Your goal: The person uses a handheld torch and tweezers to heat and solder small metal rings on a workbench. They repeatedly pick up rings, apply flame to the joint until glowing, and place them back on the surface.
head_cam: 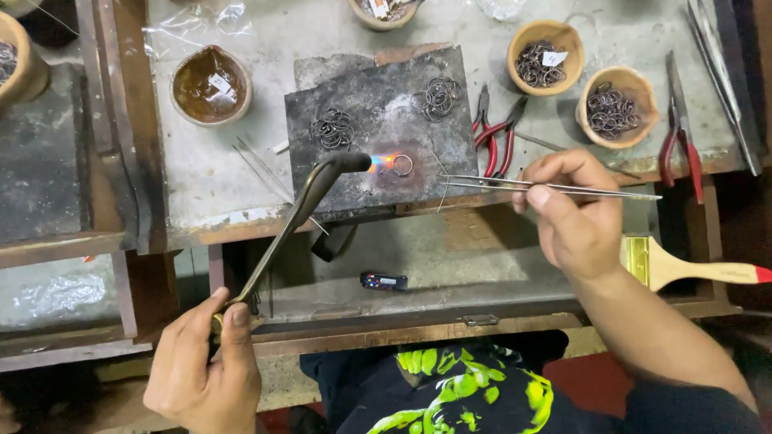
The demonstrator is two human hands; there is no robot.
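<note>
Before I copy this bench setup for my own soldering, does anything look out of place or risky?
Mostly orderly. One oddity: a small lighter lies loose in the open drawer just below the block where the torch flame heats a ring. Thin wires also lie scattered left of the block.

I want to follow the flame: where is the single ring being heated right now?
In the head view the ring lies near the middle of the dark soldering block, right at the torch tip, just left of the tweezers points.

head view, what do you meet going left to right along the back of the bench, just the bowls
Brown-glazed bowl → bowl at the top edge → bowl of dark rings with a small tag → bowl of dark rings.
</note>
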